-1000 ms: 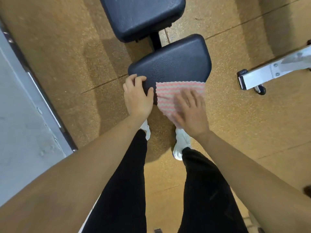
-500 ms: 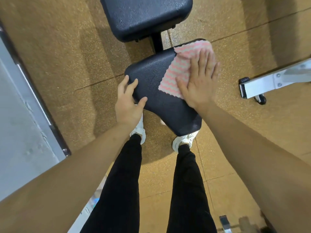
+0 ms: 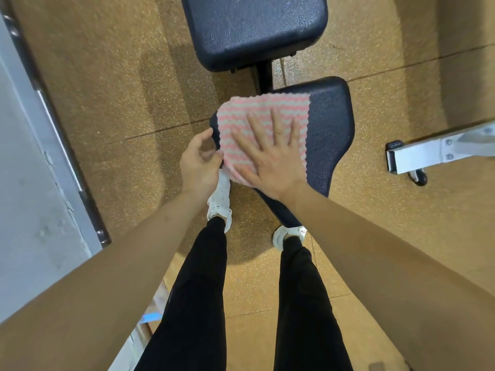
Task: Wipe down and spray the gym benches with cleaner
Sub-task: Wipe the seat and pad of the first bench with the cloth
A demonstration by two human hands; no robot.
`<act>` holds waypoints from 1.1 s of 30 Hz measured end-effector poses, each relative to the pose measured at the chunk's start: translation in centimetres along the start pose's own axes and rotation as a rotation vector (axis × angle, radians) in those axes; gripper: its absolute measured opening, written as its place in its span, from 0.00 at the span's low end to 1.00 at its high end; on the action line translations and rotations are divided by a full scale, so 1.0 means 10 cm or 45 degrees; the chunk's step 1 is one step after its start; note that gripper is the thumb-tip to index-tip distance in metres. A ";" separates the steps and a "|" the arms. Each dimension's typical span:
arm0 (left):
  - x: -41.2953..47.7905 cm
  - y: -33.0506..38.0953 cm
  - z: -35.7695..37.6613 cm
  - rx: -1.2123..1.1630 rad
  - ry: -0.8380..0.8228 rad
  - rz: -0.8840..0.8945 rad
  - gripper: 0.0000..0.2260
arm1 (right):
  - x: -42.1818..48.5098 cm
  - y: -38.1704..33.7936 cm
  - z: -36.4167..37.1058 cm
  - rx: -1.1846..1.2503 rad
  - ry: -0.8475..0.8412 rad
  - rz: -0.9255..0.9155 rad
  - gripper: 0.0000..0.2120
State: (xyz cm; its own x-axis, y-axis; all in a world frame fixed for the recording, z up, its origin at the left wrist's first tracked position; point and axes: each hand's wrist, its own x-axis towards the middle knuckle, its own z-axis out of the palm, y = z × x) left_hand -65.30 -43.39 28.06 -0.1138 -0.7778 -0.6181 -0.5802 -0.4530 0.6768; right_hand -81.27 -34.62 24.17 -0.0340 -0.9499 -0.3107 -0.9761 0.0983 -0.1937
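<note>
From the head camera I see my right hand (image 3: 270,159) spread fully open, palm down on the cloth (image 3: 241,113), its fingers (image 3: 277,124) straight, fanned and pointing away from me. The pink-and-white cloth lies flat on the left half of the surface (image 3: 332,124), the bench's dark padded seat, and its near corner hangs over the seat's edge under my palm. My right forearm comes in from the lower right, wrist almost straight.

My left hand (image 3: 198,164) sits at the surface's left edge, just beside the cloth. Its fingers are curled, with thumb tip and forefinger against that edge. I cannot tell whether it really grips the padding or only rests there. That arm reaches in from the lower left.

Beyond the seat, a black post (image 3: 263,76) joins it to the back pad (image 3: 254,30). My white shoes (image 3: 221,199) stand on the speckled floor (image 3: 107,76) beneath the seat's near end.
</note>
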 end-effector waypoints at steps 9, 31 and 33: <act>0.02 0.00 0.01 -0.062 0.035 -0.078 0.19 | -0.79 0.07 0.16 -0.080 -0.120 0.011 0.36; 0.09 0.00 0.10 -0.241 0.167 -0.280 0.13 | 1.22 0.56 -0.51 -0.016 -0.297 -0.090 0.33; 0.09 -0.02 0.11 -0.206 0.190 -0.276 0.14 | 1.18 0.73 -0.53 -0.007 -0.268 -0.040 0.34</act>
State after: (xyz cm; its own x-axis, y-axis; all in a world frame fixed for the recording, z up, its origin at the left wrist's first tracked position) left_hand -66.17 -43.55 26.96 0.1255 -0.7055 -0.6975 -0.4409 -0.6695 0.5978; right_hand -89.89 -46.69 24.03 0.0412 -0.8694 -0.4924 -0.9772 0.0677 -0.2013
